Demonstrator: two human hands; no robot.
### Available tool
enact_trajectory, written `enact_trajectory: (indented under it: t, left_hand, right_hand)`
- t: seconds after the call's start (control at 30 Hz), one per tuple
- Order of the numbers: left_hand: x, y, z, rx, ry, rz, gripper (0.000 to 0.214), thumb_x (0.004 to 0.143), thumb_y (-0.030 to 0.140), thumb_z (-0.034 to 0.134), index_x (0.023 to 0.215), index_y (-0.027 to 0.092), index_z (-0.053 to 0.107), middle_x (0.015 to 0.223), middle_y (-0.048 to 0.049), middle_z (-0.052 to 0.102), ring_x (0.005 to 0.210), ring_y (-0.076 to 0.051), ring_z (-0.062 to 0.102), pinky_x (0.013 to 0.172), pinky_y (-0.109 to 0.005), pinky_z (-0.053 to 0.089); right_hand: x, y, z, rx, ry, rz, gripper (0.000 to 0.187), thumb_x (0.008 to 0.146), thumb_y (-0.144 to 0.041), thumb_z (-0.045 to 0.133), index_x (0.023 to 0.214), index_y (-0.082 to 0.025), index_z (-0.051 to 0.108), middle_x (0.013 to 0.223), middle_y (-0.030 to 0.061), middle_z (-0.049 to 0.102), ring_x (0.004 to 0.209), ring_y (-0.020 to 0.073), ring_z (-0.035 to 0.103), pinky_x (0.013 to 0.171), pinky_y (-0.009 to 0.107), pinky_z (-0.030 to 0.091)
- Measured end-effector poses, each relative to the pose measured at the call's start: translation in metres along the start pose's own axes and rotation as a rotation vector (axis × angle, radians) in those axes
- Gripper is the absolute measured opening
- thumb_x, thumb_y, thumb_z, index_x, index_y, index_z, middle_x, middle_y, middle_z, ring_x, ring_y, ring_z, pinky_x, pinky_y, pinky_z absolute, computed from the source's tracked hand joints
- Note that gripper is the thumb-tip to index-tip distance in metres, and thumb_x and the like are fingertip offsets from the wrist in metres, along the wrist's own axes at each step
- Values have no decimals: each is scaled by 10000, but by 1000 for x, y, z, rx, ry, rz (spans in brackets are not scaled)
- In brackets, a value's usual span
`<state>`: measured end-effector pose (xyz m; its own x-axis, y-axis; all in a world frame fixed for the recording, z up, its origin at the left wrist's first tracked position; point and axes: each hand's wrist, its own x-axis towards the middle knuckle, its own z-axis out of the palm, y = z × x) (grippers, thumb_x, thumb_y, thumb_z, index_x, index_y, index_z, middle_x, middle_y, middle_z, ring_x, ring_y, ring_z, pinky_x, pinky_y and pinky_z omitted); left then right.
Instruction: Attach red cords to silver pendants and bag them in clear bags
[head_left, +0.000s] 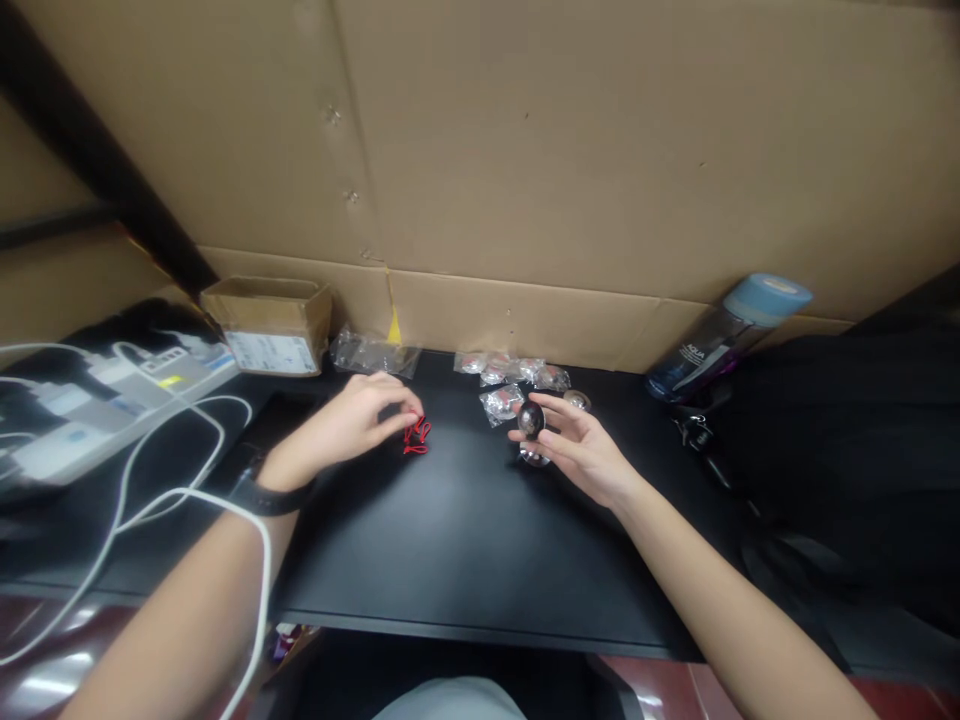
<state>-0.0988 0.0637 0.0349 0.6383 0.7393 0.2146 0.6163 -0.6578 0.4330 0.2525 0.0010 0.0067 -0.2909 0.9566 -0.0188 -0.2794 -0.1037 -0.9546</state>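
Observation:
Between the thumb and fingers of my right hand [581, 445] is a dark shiny ball [531, 420], held above the table. Just under it a silver metal piece [535, 456] shows, partly hidden by the fingers. A second round metal piece [577, 400] sits behind that hand. My left hand [367, 412] reaches down to a small pile of red cord loops [416, 440], its thumb and fingertips pinched at the top of one. Small clear packets [501, 403] with red and silver contents lie near my right hand.
The black table [465, 540] backs onto a cardboard wall. At the left are a power strip [112, 410], looping white cables [266, 580] and a cardboard box [270, 320]. Empty-looking clear bags [375, 352] lie beside the box. A blue-capped bottle [712, 340] and keys [697, 435] are at right.

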Motion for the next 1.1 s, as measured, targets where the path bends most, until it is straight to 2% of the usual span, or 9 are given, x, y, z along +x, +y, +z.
enact_trajectory:
  t: [0.13,0.2,0.3,0.4,0.53,0.67,0.77,0.9,1.1]
  left_hand:
    - [9,41,21,-196,75,20,201,981,391,631,939,229,742,898,-16,764,837,-180,691,841,-304,502]
    - [11,54,36,-276,119,2,197,980,399,644,967,228,740,919,-16,774,823,-168,703,784,-280,516]
    - [14,63,57,-405,204,-41,174,966,383,672,969,217,725,876,-14,775,776,-150,717,690,-241,530]
    - [14,68,69,-555,256,-88,188,937,394,713,944,206,708,815,-13,767,685,-135,709,653,-234,555]
    - [13,73,74,-668,268,-93,162,918,359,741,931,199,728,885,-33,783,780,-154,743,752,-253,607]
    - [15,77,75,-620,290,-35,147,953,331,708,1016,236,801,1008,-50,806,931,-191,763,870,-300,614]
    - [16,77,78,-585,312,5,140,950,337,714,968,260,829,1022,-53,811,988,-215,761,925,-341,611]
    - [15,77,84,-611,322,-5,99,925,311,742,960,268,824,1037,-42,813,995,-220,766,938,-355,616]
    - [15,80,87,-522,362,11,62,940,273,730,956,254,787,962,-20,816,885,-191,772,846,-307,605]
  right_hand:
    - [0,3,3,-87,2,-59,499,801,-252,874,1264,-327,704,1351,68,667,1028,254,764,803,360,619]
    - [-1,4,5,-141,-7,-82,490,792,-244,877,1247,-323,714,1351,67,667,1018,245,752,790,361,619]
    - [-4,3,10,-199,-48,-80,476,802,-258,869,1248,-315,715,1301,69,699,1034,244,736,819,378,616]
    - [-7,3,14,-232,-89,-61,489,818,-281,859,1278,-312,696,1241,74,724,1069,259,728,843,394,610]
    - [-8,6,20,-234,-79,-89,457,845,-292,840,1271,-319,680,1315,72,677,1135,260,708,924,408,595]
    - [-7,10,26,-183,-106,-109,436,857,-302,831,1262,-320,670,1381,69,633,1111,243,718,1024,442,565]
    - [-7,14,29,-151,-109,-114,439,847,-295,842,1251,-317,674,1385,66,630,1078,223,720,1054,445,550]
    - [-8,18,32,-125,-120,-125,442,836,-279,851,1243,-319,682,1386,64,632,1032,208,720,1060,452,545]
    - [-9,19,33,-138,-131,-118,447,840,-274,847,1252,-320,679,1385,68,638,1055,214,710,1051,455,551]
